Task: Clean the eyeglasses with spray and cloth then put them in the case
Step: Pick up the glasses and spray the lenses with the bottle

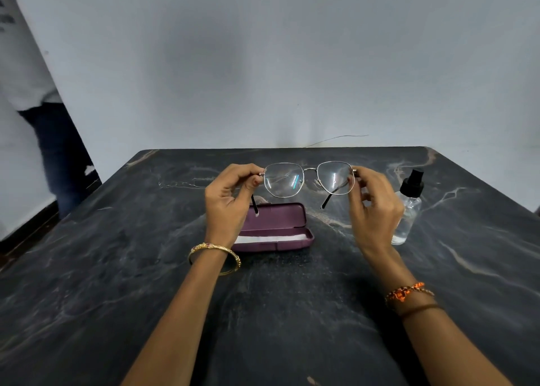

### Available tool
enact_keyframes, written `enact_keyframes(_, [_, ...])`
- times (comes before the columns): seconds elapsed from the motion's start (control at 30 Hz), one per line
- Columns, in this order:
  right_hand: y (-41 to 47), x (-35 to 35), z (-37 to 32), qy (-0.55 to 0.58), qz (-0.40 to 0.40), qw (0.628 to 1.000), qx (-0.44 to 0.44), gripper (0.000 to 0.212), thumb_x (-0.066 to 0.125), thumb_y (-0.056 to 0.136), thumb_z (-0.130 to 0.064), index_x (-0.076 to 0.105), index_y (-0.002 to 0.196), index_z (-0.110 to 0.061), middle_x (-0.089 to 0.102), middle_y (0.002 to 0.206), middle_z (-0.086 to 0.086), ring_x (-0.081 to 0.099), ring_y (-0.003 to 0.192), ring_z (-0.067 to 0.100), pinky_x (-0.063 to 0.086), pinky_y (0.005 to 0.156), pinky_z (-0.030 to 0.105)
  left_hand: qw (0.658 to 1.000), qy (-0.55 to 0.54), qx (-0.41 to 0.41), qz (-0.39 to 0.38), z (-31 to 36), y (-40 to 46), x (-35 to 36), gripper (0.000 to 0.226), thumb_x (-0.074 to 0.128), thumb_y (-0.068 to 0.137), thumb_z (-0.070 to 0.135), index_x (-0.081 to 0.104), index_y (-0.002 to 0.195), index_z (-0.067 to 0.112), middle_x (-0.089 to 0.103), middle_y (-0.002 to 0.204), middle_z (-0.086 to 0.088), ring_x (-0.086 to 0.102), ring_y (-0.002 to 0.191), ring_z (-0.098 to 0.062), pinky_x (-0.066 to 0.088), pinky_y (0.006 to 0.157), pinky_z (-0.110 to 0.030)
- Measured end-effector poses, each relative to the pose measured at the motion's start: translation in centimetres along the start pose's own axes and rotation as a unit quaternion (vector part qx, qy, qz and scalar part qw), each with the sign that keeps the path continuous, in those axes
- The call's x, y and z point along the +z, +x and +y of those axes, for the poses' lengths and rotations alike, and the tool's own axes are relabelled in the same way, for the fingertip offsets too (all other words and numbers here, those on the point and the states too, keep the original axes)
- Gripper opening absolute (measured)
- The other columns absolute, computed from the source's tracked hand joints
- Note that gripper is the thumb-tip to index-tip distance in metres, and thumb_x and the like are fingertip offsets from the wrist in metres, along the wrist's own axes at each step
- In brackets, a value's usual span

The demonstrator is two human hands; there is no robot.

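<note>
Glasses [309, 179], temples unfolded, held above the table [117, 268] toward its far edge; left hand [226, 203] pinches the left hinge, right hand [375, 207] pinches the right hinge. Beneath them lies an open case [277, 225] containing a white cloth [271, 238]. A spray bottle [407, 207] stands just right of the right hand, nearer the table's right edge.

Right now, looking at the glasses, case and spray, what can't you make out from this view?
- Case: its left end is hidden behind the left hand; a white strip lies inside, cloth or lining unclear.
- Glasses: lens cleanliness is unreadable under the reflections; both hinges are covered by fingers.
- Spray bottle: its left side sits behind the right hand; liquid level too faint to judge.
- Left edge: a blurred person, cut off by the frame.
</note>
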State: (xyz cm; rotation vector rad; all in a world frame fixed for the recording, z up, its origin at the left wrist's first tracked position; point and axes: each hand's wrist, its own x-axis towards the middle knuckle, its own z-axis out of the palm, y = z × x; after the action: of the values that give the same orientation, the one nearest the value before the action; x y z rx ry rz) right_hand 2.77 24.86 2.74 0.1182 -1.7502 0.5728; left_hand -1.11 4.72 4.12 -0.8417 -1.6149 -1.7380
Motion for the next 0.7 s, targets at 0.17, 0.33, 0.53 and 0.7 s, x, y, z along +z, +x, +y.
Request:
enact_keyframes(0.17, [0.3,-0.2,-0.3,0.024,0.008,0.999,0.029,0.014,0.060,0.082,0.004,0.064,0.095,0.008,0.068,0.084,0.025,0.057,0.071,0.015,0.047,0.066,0.012,0.994,0.073,0.082,0.014,0.9,-0.1,0.3,0.015,0.063,0.078,0.009,0.064,0.093,0.012,0.064,0.083,0.012,0.061,0.077,0.002,0.053,0.071,-0.015])
enact_keyframes(0.33, [0.5,-0.4,-0.4,0.079,0.007,0.995,0.067,0.020,0.053,0.084,-0.001,0.061,0.100,0.009,0.068,0.083,0.020,0.060,0.070,0.008,0.046,0.068,0.000,0.979,0.138,0.149,0.014,1.3,-0.1,0.2,0.018,0.067,0.074,0.001,0.064,0.092,0.004,0.064,0.083,-0.004,0.063,0.075,-0.009,0.053,0.071,-0.013])
enact_keyframes(0.53, [0.1,-0.2,-0.6,0.130,-0.012,0.985,0.112,0.025,0.055,0.084,0.008,0.058,0.109,0.008,0.066,0.095,0.012,0.067,0.083,0.020,0.053,0.077,0.013,0.969,0.192,0.157,0.006,0.8,-0.3,0.1,0.014,0.064,0.072,-0.013,0.067,0.084,-0.006,0.062,0.082,-0.004,0.062,0.074,-0.010,0.054,0.070,-0.014])
enact_keyframes(0.7, [-0.1,-0.2,-0.9,0.116,-0.024,0.988,0.098,0.029,0.054,0.083,0.011,0.057,0.112,0.009,0.068,0.100,0.021,0.065,0.090,0.017,0.052,0.083,0.017,0.965,0.215,0.148,0.006,0.3,-0.6,0.2,0.017,0.061,0.073,-0.019,0.065,0.086,-0.008,0.059,0.083,-0.006,0.059,0.075,-0.008,0.052,0.071,-0.010])
